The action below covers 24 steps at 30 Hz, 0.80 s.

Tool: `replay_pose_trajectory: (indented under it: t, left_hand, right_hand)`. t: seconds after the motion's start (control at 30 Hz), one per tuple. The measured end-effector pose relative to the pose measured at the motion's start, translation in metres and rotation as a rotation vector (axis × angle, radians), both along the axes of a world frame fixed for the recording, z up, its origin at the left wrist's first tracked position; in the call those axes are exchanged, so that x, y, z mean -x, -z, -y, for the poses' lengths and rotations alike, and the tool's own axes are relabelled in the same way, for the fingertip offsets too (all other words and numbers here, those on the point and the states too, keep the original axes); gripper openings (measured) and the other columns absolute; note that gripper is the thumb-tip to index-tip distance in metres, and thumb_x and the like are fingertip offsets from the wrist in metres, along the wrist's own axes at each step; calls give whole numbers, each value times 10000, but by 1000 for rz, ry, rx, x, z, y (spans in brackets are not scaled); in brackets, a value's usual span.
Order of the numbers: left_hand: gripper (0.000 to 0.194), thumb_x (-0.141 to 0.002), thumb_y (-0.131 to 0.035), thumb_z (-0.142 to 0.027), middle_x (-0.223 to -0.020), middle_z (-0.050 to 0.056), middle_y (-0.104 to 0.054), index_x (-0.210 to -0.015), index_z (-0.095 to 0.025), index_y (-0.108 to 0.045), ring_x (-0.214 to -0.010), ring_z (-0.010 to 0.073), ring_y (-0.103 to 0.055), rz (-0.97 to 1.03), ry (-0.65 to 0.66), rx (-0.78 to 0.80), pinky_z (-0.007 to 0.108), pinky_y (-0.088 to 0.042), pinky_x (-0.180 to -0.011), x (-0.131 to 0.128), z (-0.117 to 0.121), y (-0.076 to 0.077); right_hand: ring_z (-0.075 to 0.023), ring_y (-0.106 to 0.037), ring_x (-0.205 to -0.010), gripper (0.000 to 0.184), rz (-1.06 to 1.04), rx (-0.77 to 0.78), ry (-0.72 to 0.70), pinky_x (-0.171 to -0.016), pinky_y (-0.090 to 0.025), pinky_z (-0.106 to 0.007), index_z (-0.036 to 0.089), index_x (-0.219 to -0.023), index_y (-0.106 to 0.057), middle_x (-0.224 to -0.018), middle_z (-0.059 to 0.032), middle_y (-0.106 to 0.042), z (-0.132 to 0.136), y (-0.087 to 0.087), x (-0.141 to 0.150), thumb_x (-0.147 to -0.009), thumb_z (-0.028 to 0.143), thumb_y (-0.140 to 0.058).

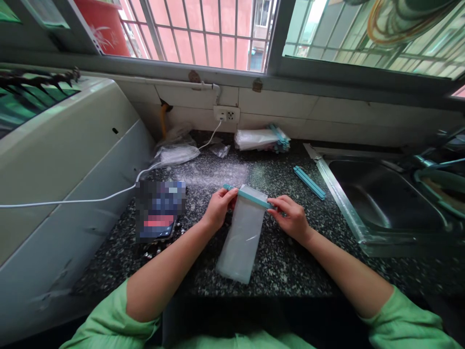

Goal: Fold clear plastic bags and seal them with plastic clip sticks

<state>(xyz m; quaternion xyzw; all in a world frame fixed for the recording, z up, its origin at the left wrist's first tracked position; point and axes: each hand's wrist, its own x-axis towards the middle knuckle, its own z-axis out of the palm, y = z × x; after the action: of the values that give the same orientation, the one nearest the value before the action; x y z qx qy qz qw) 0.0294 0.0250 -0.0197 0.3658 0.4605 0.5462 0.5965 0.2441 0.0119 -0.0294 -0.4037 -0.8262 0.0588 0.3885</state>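
A long translucent plastic bag point(242, 242) hangs over the speckled counter, its upper end crossed by a blue plastic strip point(252, 196). The strip's left end is pinched in my left hand point(218, 206), close to the bag's top corner. My right hand point(290, 218) grips the opposite end of the strip between thumb and fingers. A short edge of the bag sticks out above the strip. Farther right on the counter lie loose blue strips point(309, 182), side by side. Toward the wall is a stack of clear bags point(259, 139) with blue strips at their right ends.
A phone point(160, 211) with a blurred screen lies left of my hands. From the wall socket point(227, 114) a white cable point(109, 198) runs left past crumpled clear plastic point(178, 152). The steel sink point(385, 194) bounds the right side; a pale appliance point(83, 145) stands at left.
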Motion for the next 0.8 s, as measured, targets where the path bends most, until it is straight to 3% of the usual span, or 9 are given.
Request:
replay_pose_trajectory:
  t: [0.2,0.3,0.43,0.57,0.8]
  left_hand:
    - [327,-607,-670,-420,-473,-49,-443,-529,-161,-486,-458,64,-390,-13,82,-55,190,-306,-466,-1,3,0]
    - [304,-628,-657,-421,-485,-44,-452,-562,-158,-521,-468,70,-397,-47,156,-85,199,-315,-481,-2,4,1]
    - [309,-642,-647,-446,-507,-37,-463,-608,-152,-557,-490,79,-406,-104,215,-126,212,-325,-502,-2,6,2]
    - [340,-652,-633,-482,-499,-45,-439,-630,-152,-553,-485,81,-385,-195,220,-166,218,-307,-498,-1,6,2]
    - [426,-668,-603,-546,-475,-54,-366,-539,-167,-459,-486,78,-330,-298,154,-210,223,-257,-481,-2,5,1]
  right_hand:
    - [-140,-570,-654,449,-190,149,54,-629,-506,-284,184,-1130,-513,-852,-52,-624,-1,1,0,-778,453,-585]
    - [-155,-596,-716,435,-269,381,-7,-612,-513,-274,164,-1088,-540,-880,-71,-637,-4,0,2,-781,472,-560]
    - [-139,-577,-634,310,-260,629,-111,-560,-478,-247,154,-901,-609,-761,-38,-647,-6,-1,7,-752,424,-586]
    - [-120,-528,-577,221,-228,671,-94,-540,-421,-229,154,-748,-616,-643,-4,-605,-5,-3,8,-749,370,-571]
    - [-118,-509,-585,197,-196,672,-65,-552,-394,-225,159,-729,-611,-640,1,-588,-5,-7,7,-738,350,-563]
